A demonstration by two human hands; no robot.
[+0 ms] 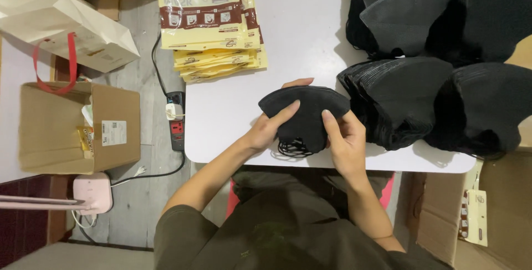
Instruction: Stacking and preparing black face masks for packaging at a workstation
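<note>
Left hand: closed on the black mask, thumb on top, fingers beneath
Right hand: pinching the same mask at its right edge
Mask: held just above the white table, near the front edge; ear loops dangling below
Handling: probably light, soft, floppy; best gripped at the folded edges
Nearby: black mask stacks; yellow packets

A small stack of black, folded, fan-shaped fabric face masks is held just above the near edge of a white table, a little left of the big black piles. It lies flat, its curved edge facing far, and its thin black ear loops hang bunched at the near end.
</note>
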